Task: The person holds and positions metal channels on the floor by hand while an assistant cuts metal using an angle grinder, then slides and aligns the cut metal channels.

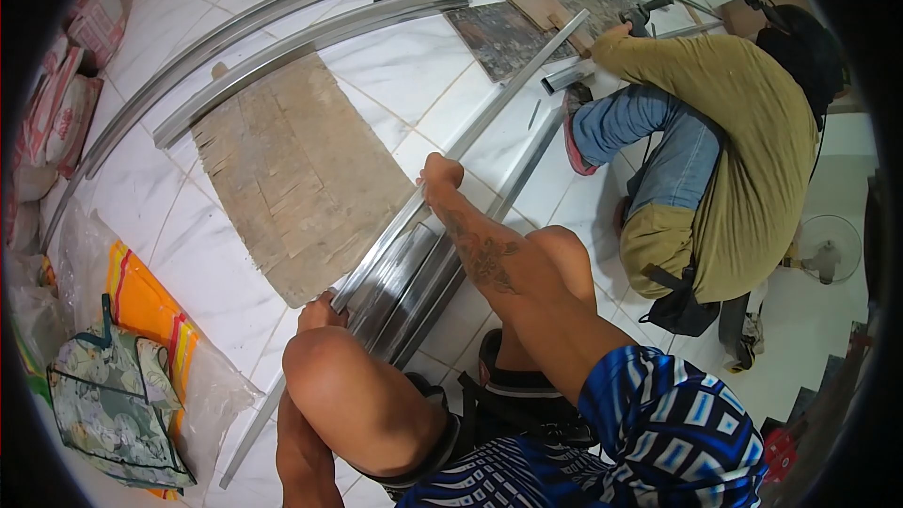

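Observation:
A long, straight metal bar (513,87) runs diagonally over the floor, from the lower left up toward a co-worker. My right hand (441,176) is closed around its middle. Lower down, my left hand (321,312) grips the same bar beside my bent knee, which partly hides that hand. Just right of the bar, between my legs, lie shiny metal profiles (414,287). A worn brown plywood board (301,169) lies flat on the tiles to the left of my hands.
At right, a crouching co-worker (743,132) holds a dark tool (645,14) near the bar's far end. Long metal rails (310,42) curve across the back. A dark board (499,38) lies there. Sacks (66,113) and a patterned bag (118,404) stand at left.

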{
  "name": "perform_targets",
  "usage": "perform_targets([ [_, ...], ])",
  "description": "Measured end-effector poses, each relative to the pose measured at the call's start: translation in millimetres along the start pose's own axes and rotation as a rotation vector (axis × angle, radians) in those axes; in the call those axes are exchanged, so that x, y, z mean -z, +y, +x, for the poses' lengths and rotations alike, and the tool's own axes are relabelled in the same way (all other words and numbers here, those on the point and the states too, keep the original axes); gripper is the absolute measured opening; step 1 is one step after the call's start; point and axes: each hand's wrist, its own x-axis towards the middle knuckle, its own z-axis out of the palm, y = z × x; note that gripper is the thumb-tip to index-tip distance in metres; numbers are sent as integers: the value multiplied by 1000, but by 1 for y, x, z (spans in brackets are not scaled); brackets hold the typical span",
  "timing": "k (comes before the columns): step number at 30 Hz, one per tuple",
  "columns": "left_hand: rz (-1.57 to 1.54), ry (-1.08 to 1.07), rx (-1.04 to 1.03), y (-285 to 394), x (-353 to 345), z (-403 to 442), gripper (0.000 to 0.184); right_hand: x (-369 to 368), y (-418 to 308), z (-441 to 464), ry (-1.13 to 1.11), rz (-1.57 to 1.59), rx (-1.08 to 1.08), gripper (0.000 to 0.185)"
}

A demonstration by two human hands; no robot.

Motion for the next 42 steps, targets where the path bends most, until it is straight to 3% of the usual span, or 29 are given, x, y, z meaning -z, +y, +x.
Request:
perform_targets([
  [2, -2, 1, 2, 0, 0, -1, 46, -6, -32, -64, 172, 116, -66, 18],
  [8, 25, -3, -5, -1, 0, 1, 50, -10, -63, -141, 259, 38, 53, 18],
  [19, 26, -34, -10, 0, 4, -7, 55, -7, -54, -124, 175, 4, 70, 12],
  [28, -27, -55, -1, -1, 8, -4, 53, -8, -57, -125, 143, 246, -14, 13],
  [31, -2, -50, 4, 2, 8, -4, 53, -1, -58, -129, 56, 26, 80, 15],
  [34, 9, -45, 6, 3, 7, -6, 54, -9, -65, -142, 224, 84, 34, 15],
  [42, -6, -30, 2, 6, 11, -8, 48, -9, -71, -156, 217, 81, 31, 24],
])
